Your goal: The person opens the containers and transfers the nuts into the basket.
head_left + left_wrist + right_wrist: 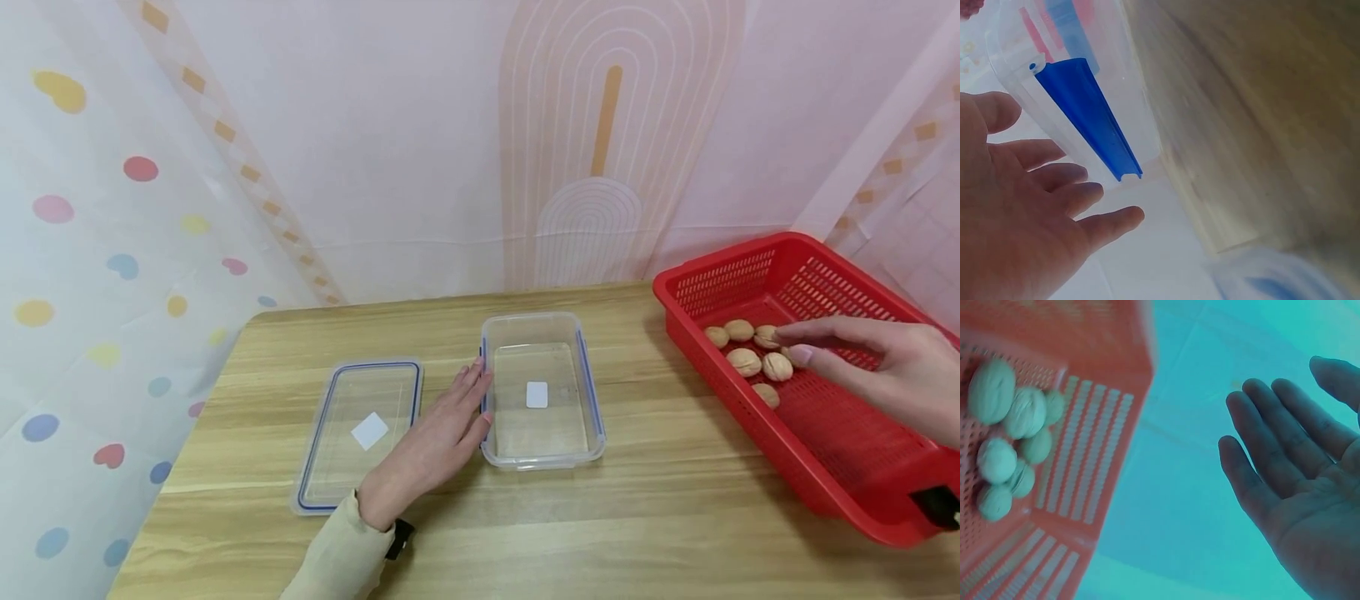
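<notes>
A clear plastic container [540, 454] with blue side latches stands in the middle of the table, a white label showing on it. My left hand [431, 442] lies along its left side, fingers extended and fingertips right at the rim. In the left wrist view a blue latch [1088, 119] hangs beside the spread fingers. At the right, my right hand [885, 367] reaches over a red plastic basket [750, 425], thumb and fingers apart near several walnuts [744, 362]. The right wrist view shows the right palm bare and its fingers stretched out, with the walnuts [997, 459] grouped in the basket.
Left of the container, a clear lid [341, 446] with a blue seal and white label lies flat on the wooden table [480, 542]. A patterned cloth backdrop [420, 167] rises behind the table's far edge. The basket's raised walls surround the walnuts.
</notes>
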A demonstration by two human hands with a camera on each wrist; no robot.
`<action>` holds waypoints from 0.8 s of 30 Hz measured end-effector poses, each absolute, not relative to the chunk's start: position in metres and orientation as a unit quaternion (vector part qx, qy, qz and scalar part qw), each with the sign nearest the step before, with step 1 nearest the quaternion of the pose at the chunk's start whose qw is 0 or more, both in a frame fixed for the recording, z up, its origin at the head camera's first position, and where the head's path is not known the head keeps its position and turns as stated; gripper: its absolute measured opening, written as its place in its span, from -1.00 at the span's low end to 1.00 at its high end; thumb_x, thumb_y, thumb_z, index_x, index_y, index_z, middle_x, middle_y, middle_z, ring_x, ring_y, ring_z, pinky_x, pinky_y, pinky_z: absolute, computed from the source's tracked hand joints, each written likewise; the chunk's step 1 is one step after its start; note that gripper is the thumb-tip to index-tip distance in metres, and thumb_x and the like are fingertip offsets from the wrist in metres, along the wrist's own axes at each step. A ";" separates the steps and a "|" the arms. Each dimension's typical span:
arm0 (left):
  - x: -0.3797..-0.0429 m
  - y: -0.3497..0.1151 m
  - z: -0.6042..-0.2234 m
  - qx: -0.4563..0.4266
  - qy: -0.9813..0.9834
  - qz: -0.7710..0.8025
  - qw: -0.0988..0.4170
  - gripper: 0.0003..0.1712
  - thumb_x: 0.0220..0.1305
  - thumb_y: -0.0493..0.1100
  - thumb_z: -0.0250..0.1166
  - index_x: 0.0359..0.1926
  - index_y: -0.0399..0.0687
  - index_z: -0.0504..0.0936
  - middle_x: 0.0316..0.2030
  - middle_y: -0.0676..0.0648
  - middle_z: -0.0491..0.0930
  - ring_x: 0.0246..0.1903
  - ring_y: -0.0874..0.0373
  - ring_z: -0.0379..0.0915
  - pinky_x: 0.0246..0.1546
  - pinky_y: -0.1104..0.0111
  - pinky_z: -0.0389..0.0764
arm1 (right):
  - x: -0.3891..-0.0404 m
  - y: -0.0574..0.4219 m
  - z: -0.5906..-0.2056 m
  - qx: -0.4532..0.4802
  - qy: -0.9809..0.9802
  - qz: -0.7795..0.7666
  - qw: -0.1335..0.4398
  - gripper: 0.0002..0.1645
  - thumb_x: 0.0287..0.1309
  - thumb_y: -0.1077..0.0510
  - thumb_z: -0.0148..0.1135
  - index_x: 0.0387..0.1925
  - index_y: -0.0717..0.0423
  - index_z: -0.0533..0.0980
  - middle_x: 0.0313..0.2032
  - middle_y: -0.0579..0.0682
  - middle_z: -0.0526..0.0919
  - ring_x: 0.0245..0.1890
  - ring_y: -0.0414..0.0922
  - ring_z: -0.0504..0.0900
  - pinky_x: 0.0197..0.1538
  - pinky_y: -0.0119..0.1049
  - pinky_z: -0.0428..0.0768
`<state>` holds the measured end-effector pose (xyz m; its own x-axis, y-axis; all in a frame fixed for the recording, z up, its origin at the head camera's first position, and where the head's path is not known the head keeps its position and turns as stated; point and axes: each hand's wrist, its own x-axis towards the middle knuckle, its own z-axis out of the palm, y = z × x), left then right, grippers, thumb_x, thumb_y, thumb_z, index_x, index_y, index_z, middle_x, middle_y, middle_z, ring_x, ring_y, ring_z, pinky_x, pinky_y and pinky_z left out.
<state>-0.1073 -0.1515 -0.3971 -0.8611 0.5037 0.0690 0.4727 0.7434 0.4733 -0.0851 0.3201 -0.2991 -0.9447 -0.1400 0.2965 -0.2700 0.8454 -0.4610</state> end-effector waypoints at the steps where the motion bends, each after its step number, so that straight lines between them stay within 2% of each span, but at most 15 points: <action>1: -0.107 -0.151 -0.396 0.264 0.934 0.239 0.028 -0.33 0.65 -0.03 -0.01 0.59 -0.28 0.16 0.61 -0.21 -0.04 0.58 -0.19 -0.08 0.52 -0.09 0.12 | -0.083 0.318 -0.299 0.124 -0.947 0.262 0.138 -0.62 0.18 0.17 0.52 0.06 0.05 0.72 -0.08 -0.14 0.79 -0.11 -0.63 0.45 -0.30 -0.77 0.42; 2: -0.106 -0.150 -0.395 0.265 0.935 0.233 0.023 -0.33 0.65 -0.02 -0.01 0.58 -0.28 0.16 0.61 -0.23 -0.03 0.58 -0.20 -0.08 0.52 -0.10 0.13 | -0.081 0.316 -0.300 0.136 -0.943 0.265 0.150 -0.61 0.17 0.20 0.53 0.06 0.05 0.72 -0.08 -0.32 0.76 -0.13 -0.75 0.38 -0.28 -0.78 0.44; 4: -0.105 -0.148 -0.394 0.264 0.938 0.224 0.015 -0.32 0.65 -0.02 0.00 0.58 -0.27 0.17 0.60 -0.25 -0.01 0.57 -0.21 -0.07 0.51 -0.12 0.15 | -0.077 0.312 -0.300 0.157 -0.936 0.269 0.163 -0.58 0.13 0.23 0.55 0.07 0.03 0.72 -0.07 -0.61 0.64 -0.08 -0.77 0.38 -0.24 -0.80 0.44; 6: -0.103 -0.147 -0.392 0.261 0.942 0.213 0.008 -0.32 0.65 -0.01 0.01 0.59 -0.26 0.17 0.60 -0.25 0.00 0.58 -0.19 -0.08 0.49 -0.16 0.17 | -0.073 0.307 -0.299 0.156 -0.935 0.272 0.163 -0.54 0.12 0.22 0.56 0.09 0.00 0.72 -0.05 -0.62 0.63 -0.07 -0.78 0.38 -0.24 -0.81 0.44; 8: -0.102 -0.146 -0.391 0.256 0.945 0.205 -0.004 -0.33 0.64 -0.01 0.02 0.58 -0.25 0.20 0.60 -0.25 0.03 0.57 -0.18 -0.07 0.46 -0.22 0.19 | -0.068 0.301 -0.298 0.154 -0.936 0.273 0.163 -0.53 0.13 0.20 0.56 0.11 -0.04 0.71 -0.03 -0.40 0.74 -0.05 -0.78 0.37 -0.21 -0.81 0.42; 11: -0.100 -0.146 -0.388 0.252 0.948 0.192 -0.030 -0.36 0.65 0.00 0.00 0.57 -0.21 0.25 0.58 -0.22 0.09 0.57 -0.14 -0.02 0.44 -0.29 0.16 | -0.061 0.290 -0.299 0.165 -0.932 0.271 0.175 -0.50 0.10 0.20 0.58 0.11 -0.09 0.71 -0.04 -0.14 0.79 0.03 -0.76 0.39 -0.12 -0.82 0.40; 12: -0.100 -0.146 -0.387 0.251 0.949 0.187 -0.041 -0.36 0.65 0.01 0.00 0.56 -0.21 0.26 0.58 -0.22 0.12 0.56 -0.14 0.00 0.44 -0.31 0.14 | -0.059 0.286 -0.299 0.173 -0.930 0.270 0.182 -0.48 0.08 0.22 0.58 0.12 -0.10 0.71 -0.02 -0.23 0.77 0.08 -0.75 0.39 -0.07 -0.83 0.39; 15: -0.099 -0.146 -0.384 0.248 0.952 0.168 -0.069 -0.35 0.65 0.06 -0.05 0.56 -0.19 0.28 0.56 -0.19 0.16 0.55 -0.13 0.05 0.47 -0.31 0.04 | -0.055 0.273 -0.301 0.196 -0.919 0.277 0.200 -0.41 0.03 0.26 0.60 0.13 -0.13 0.70 0.01 -0.26 0.74 0.19 -0.69 0.37 0.06 -0.84 0.33; 19: -0.100 -0.149 -0.379 0.234 0.956 0.151 -0.089 -0.31 0.64 0.13 -0.10 0.56 -0.17 0.28 0.56 -0.18 0.16 0.55 -0.14 0.04 0.50 -0.30 -0.06 | -0.052 0.251 -0.302 0.207 -0.908 0.294 0.217 -0.33 -0.01 0.28 0.61 0.17 -0.19 0.69 0.05 -0.12 0.75 0.11 -0.60 0.47 0.08 -0.83 0.33; 21: -0.100 -0.151 -0.377 0.227 0.958 0.149 -0.094 -0.30 0.64 0.14 -0.10 0.56 -0.16 0.28 0.56 -0.18 0.16 0.56 -0.15 0.02 0.51 -0.29 -0.09 | -0.051 0.241 -0.303 0.214 -0.903 0.299 0.225 -0.31 -0.01 0.29 0.61 0.20 -0.15 0.67 0.08 -0.09 0.75 0.08 -0.58 0.49 0.08 -0.81 0.35; 23: -0.101 -0.154 -0.376 0.221 0.959 0.147 -0.101 -0.30 0.63 0.15 -0.08 0.56 -0.15 0.28 0.56 -0.19 0.16 0.56 -0.15 0.01 0.52 -0.28 -0.12 | -0.052 0.231 -0.305 0.220 -0.899 0.303 0.228 -0.31 0.00 0.29 0.60 0.22 -0.09 0.66 0.14 -0.07 0.72 0.12 -0.55 0.49 0.13 -0.78 0.35; 24: -0.101 -0.155 -0.375 0.218 0.959 0.148 -0.104 -0.30 0.62 0.14 -0.06 0.56 -0.15 0.28 0.56 -0.19 0.16 0.56 -0.15 0.00 0.52 -0.28 -0.13 | -0.053 0.227 -0.307 0.224 -0.897 0.305 0.228 -0.31 0.01 0.28 0.59 0.23 -0.06 0.65 0.17 -0.06 0.70 0.21 -0.52 0.47 0.22 -0.77 0.29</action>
<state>-0.1014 -0.1548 -0.3751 -0.8831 0.3879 0.2639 0.4493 0.8611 0.2379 -0.0527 0.2271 -0.3068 -0.7956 -0.2622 0.5461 -0.5410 0.7132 -0.4458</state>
